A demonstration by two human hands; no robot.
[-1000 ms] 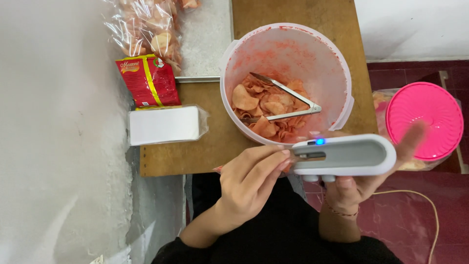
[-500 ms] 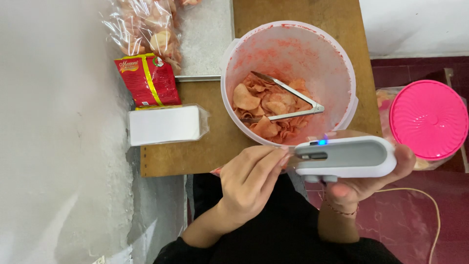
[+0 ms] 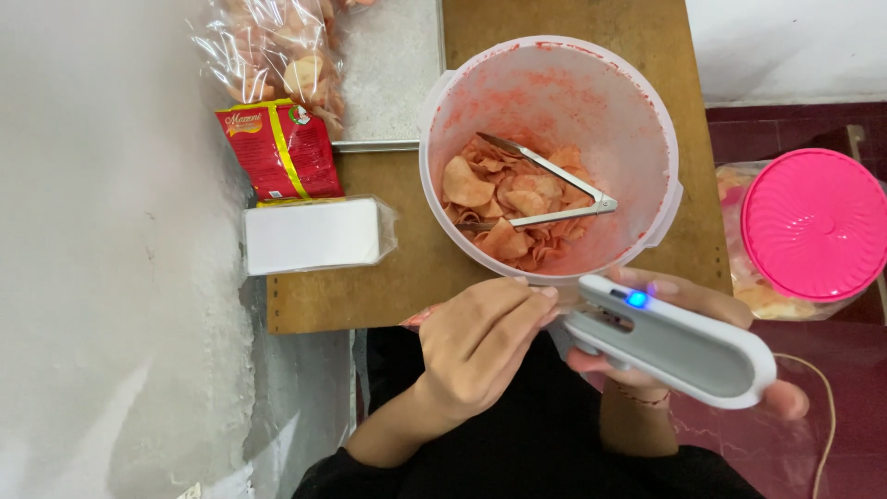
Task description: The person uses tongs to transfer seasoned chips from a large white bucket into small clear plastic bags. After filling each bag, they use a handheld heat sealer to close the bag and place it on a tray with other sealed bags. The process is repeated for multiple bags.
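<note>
You have one brown wooden tabletop (image 3: 573, 23) in front of you, its far end cut off by the frame. On it stands one large translucent round plastic tub (image 3: 552, 74), smeared red inside, holding a heap of orange-red chips (image 3: 504, 208) too jumbled to count, with one pair of metal tongs (image 3: 545, 189) lying across them. To the right, off the tabletop, sits one round bright pink lid (image 3: 818, 226) over a clear container of chips, mostly hidden beneath it. At the far left lies one clear plastic bag of pale chips (image 3: 273, 60), cut off at the top; nearer are one red printed packet (image 3: 282, 148) and one white rectangular box in clear wrap (image 3: 314, 234).

Your right hand (image 3: 688, 310) is wrapped around one white and grey handheld sealer with a blue light (image 3: 674, 342), just near of the tub; the sealer hides most of your fingers, so the grip shows only as closed about its body. Your left hand (image 3: 476, 342) has its fingers drawn together at the sealer's left end, pinching something thin; a small reddish edge peeks out left of it, too little to identify.
</note>
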